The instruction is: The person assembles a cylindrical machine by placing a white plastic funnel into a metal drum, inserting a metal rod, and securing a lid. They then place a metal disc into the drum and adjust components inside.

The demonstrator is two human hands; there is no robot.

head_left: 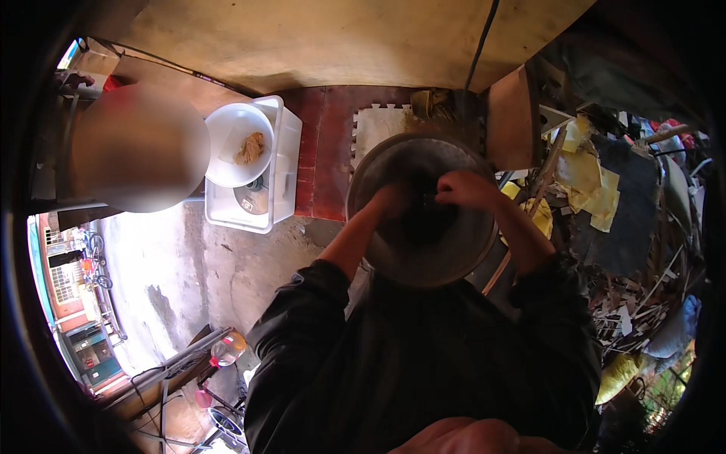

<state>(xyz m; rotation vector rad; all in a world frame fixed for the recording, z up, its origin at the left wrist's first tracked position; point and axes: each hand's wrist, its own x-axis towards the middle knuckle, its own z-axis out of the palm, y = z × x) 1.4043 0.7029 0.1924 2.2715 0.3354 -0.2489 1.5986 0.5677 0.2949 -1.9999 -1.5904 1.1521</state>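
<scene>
The round basin [432, 265] sits centrally, near the torso, apparently for two-handed access. Left hand [392, 198]: inside the basin; finger state cannot be told. Right hand [465, 189]: fingers curled inward, any pinch unclear. White bowl [225, 127]: left, over the white tub [286, 170], presumably within reach.

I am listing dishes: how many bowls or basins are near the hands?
2: a white bowl over the plastic bin, and a large basin under the left hand and right hand. Others may be hidden.
</scene>
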